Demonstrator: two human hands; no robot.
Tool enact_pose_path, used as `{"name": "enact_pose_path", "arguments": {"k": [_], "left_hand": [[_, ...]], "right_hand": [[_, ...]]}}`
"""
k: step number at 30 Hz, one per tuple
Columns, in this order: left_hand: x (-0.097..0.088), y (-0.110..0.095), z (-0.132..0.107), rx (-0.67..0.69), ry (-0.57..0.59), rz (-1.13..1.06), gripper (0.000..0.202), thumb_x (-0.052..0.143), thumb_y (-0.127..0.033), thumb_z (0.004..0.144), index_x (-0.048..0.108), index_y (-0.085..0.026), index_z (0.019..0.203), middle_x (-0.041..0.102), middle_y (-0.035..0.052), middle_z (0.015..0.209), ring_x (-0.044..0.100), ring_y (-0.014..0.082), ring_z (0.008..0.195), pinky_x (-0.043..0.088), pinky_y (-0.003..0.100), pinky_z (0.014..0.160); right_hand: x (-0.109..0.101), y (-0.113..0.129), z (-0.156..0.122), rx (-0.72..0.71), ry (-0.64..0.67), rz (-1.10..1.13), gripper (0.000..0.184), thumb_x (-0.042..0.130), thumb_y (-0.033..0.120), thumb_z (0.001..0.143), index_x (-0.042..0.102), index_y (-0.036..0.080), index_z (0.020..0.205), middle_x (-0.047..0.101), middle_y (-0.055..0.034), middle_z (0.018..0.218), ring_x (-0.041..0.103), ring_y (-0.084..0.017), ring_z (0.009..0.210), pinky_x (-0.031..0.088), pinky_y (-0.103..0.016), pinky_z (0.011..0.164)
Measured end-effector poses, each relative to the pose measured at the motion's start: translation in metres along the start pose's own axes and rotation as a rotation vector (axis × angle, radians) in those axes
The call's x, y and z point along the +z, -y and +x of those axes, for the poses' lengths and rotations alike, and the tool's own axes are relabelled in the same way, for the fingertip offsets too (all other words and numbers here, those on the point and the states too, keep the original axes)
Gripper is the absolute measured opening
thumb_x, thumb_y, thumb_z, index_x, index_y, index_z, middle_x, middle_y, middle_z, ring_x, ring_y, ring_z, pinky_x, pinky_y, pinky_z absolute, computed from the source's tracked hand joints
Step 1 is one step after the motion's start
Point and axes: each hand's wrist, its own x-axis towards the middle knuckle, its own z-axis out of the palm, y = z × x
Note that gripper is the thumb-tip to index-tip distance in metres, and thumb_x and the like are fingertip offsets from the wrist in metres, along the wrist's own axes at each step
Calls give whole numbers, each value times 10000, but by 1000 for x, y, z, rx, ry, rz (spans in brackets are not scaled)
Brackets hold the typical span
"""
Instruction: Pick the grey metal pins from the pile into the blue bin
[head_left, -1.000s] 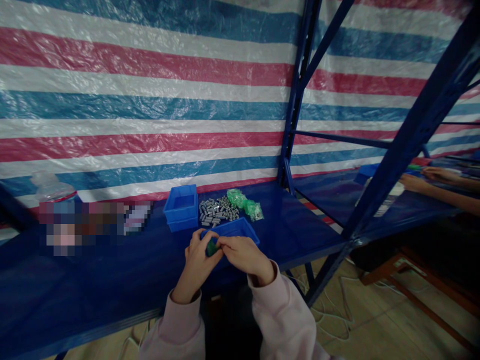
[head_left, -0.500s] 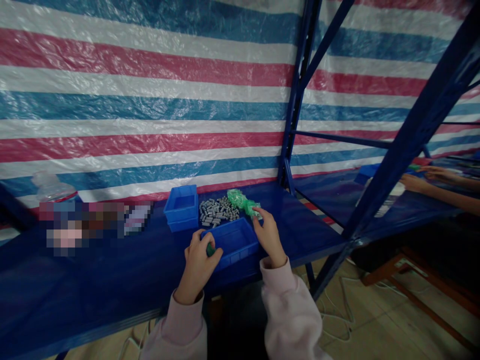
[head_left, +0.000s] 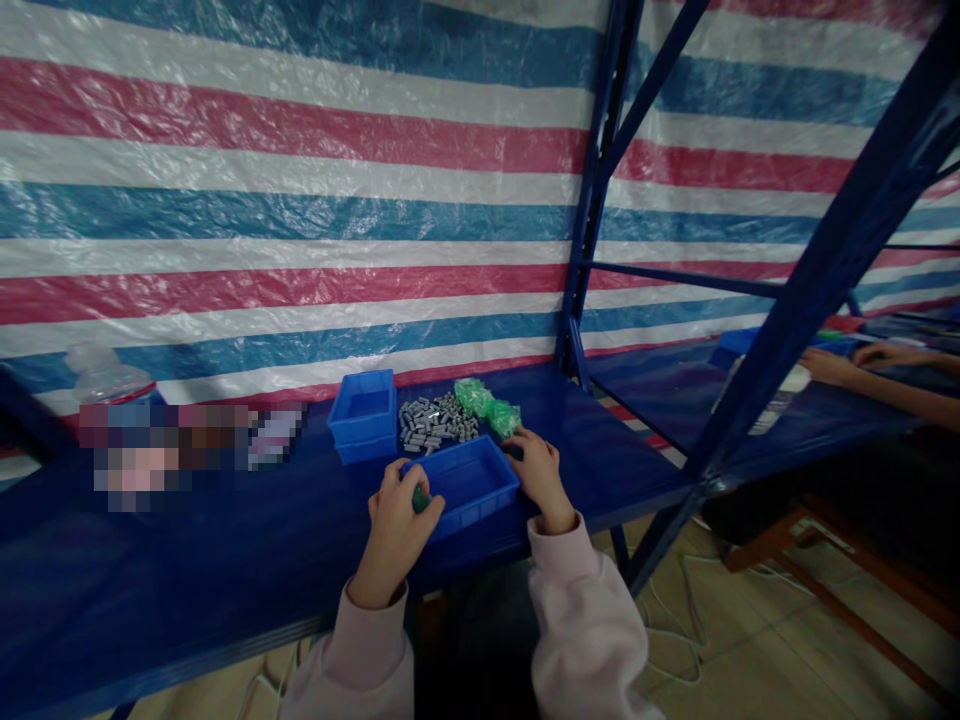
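Note:
My left hand (head_left: pixel 403 510) is closed round a small dark green object (head_left: pixel 421 499), mostly hidden by the fingers, at the left end of a blue plastic bin (head_left: pixel 469 509). At the bin's right end is my right hand (head_left: pixel 537 468), its fingers curled together by the rim. A dark patch shows at those fingertips; what it is, I cannot make out. Just behind the bin lies a pile of small grey metal cylinders and pieces (head_left: pixel 431 423). Crumpled green plastic bags (head_left: pixel 484 404) lie behind and to the right, just beyond my right hand.
Stacked blue bins (head_left: pixel 364 442) stand left of the metal pile. A clear bottle (head_left: pixel 109 375) and blurred-out items are further left. Blue metal posts (head_left: pixel 592 190) rise behind and right of the blue table (head_left: pixel 247 560). Another person's hands (head_left: pixel 832 368) work at the right-hand table.
My right hand has drawn down from the green bags to the bin's right end, its fingers curling in. My left hand and the bin stay where they were.

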Motion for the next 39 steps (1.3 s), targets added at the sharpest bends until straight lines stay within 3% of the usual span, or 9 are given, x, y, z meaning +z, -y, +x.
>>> {"name": "enact_pose_path", "arguments": {"k": [6,10,13,18,22,25,29,34,39], "left_hand": [[-1,-1,0,1,5,1,55,471,-232,754,440,-208,714,442,54,1153,398,255,1200,314,488,927],[0,0,0,-4,7,3,55,473,-228,754,443,-207,713,443,55,1156,406,255,1191,313,488,926],[0,0,-1,-1,4,8,51,474,-226,753,445,-207,716,447,57,1153,405,256,1193,314,483,927],[-1,-1,0,0,8,5,50,474,-229,753,444,-207,720,449,59,1151,407,257,1187,319,478,916],[-1,-1,0,3,4,11,52,476,-222,753,443,-206,716,452,58,1145,410,250,1186,320,469,915],[-1,-1,0,6,2,10,52,472,-225,759,443,-207,720,449,60,1155,416,247,1182,323,467,914],[-1,-2,0,-7,-3,24,36,479,-223,752,452,-210,732,435,60,1178,424,239,1170,315,465,919],[-1,-3,-1,7,2,35,32,477,-223,750,447,-213,755,438,60,1165,433,232,1153,326,443,907],[-1,-1,-1,32,25,49,85,458,-274,779,465,-223,847,433,70,1155,456,245,1105,356,440,875]], "right_hand": [[-8,4,1,96,-100,-66,219,547,280,807,615,197,998,610,-80,1047,549,-233,1009,360,-340,827],[-7,6,3,157,-104,-138,387,562,274,796,544,176,1170,581,-121,1107,520,-268,1062,378,-347,830],[-5,4,4,145,-92,-127,427,567,231,776,544,172,1199,588,-126,1121,507,-292,1089,383,-373,861],[-4,-3,6,163,-274,201,499,511,147,759,497,88,1253,639,-140,1038,598,-237,964,434,-324,840],[-17,4,2,190,-472,499,338,529,237,759,625,80,1043,682,-138,913,640,-230,837,476,-328,784],[-26,23,-7,101,-512,680,307,573,294,736,634,109,973,692,-122,886,651,-210,796,499,-312,743],[-21,55,-20,-20,-281,696,220,602,290,727,634,143,887,689,-68,749,652,-179,682,503,-273,653],[0,83,-31,-85,85,382,116,595,180,732,623,175,844,683,-40,713,648,-174,679,462,-251,624],[8,99,-37,-77,187,178,298,572,158,759,529,174,1053,670,-70,806,648,-196,755,432,-250,608]]}}
